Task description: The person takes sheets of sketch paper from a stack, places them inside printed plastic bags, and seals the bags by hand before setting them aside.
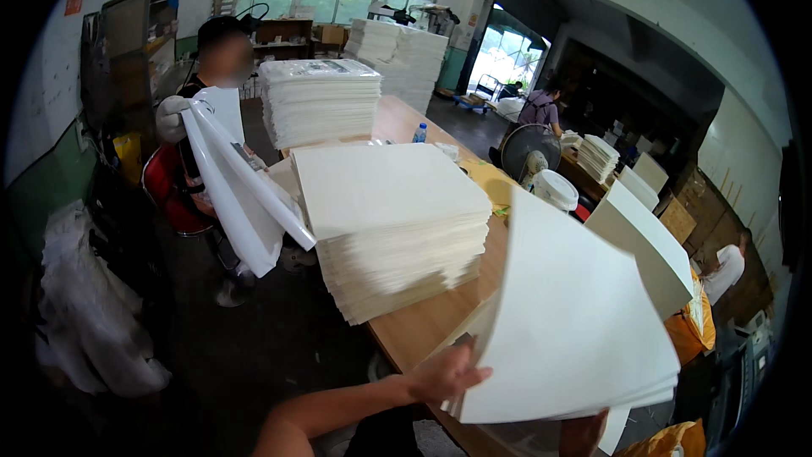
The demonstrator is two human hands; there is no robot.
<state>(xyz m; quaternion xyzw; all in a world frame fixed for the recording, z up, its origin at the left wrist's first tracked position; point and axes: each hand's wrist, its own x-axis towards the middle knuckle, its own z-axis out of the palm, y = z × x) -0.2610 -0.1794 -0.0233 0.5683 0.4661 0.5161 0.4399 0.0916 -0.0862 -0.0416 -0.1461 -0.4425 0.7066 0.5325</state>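
A bent stack of large white sheets (575,313) is tilted up in front of me on the right, its lower edges fanned into several layers. My left hand (444,374) is closed on the stack's near left corner, with a small dark patch by the fingers. Below the sheets' lower edge only a dim part of my right hand (584,433) shows; its fingers are hidden. A tall pile of cream-white sheets (389,186) stands on the wooden table (414,322), just beyond my left hand.
Across the table at left, a seated person (222,59) holds a white plastic film (241,178). Wrapped stacks (321,97), a blue-capped bottle (420,133), a fan (531,151) and a white bucket (556,189) stand farther off. Orange sacks (695,326) are at right.
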